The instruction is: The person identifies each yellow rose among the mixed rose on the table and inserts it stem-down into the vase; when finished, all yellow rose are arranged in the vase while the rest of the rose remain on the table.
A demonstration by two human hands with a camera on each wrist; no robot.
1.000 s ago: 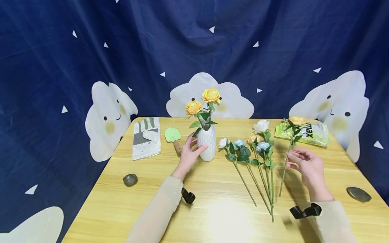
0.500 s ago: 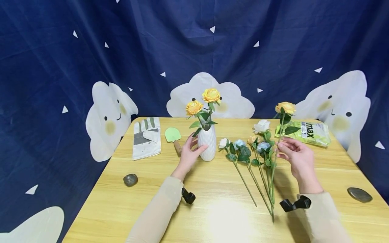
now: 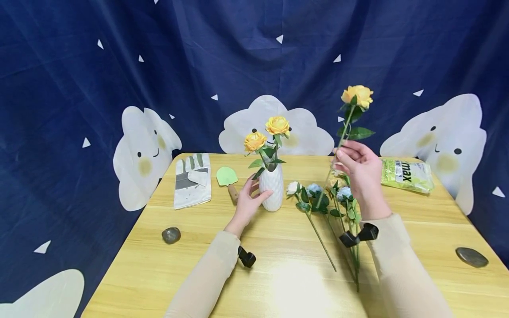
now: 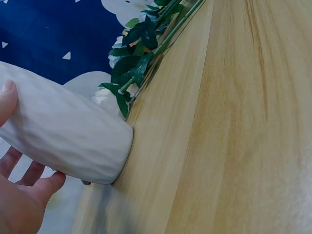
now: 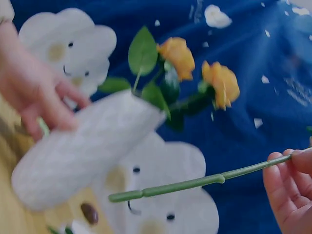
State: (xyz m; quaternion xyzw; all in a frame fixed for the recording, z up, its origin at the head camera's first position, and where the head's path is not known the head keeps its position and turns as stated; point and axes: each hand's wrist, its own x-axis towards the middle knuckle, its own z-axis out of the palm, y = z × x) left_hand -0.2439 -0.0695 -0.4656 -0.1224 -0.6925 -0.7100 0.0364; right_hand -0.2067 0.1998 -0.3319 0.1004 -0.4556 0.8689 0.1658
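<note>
A white textured vase (image 3: 272, 190) stands upright on the table, holding two yellow roses (image 3: 277, 125). My left hand (image 3: 247, 204) grips its left side, thumb in front; the left wrist view shows thumb and fingers around the vase wall (image 4: 68, 126). Raised above the table, my right hand (image 3: 359, 170) pinches the stem of another yellow rose (image 3: 357, 96). The stem's cut end (image 5: 117, 197) points toward the vase in the right wrist view. Beneath that hand lie several loose stems with white, blue and orange blooms (image 3: 314, 190), partly hidden by the right arm.
A work glove (image 3: 192, 185) and a green trowel (image 3: 227, 176) lie left of the vase. A green-and-white bag (image 3: 409, 176) is at the back right. One dark stone (image 3: 171, 235) sits at the left, another stone (image 3: 472, 257) at the right. A blue curtain (image 3: 199, 53) hangs behind.
My right hand has lifted the yellow rose and carried it leftward toward the vase, passing over the loose flowers. The left hand and the vase have stayed in place.
</note>
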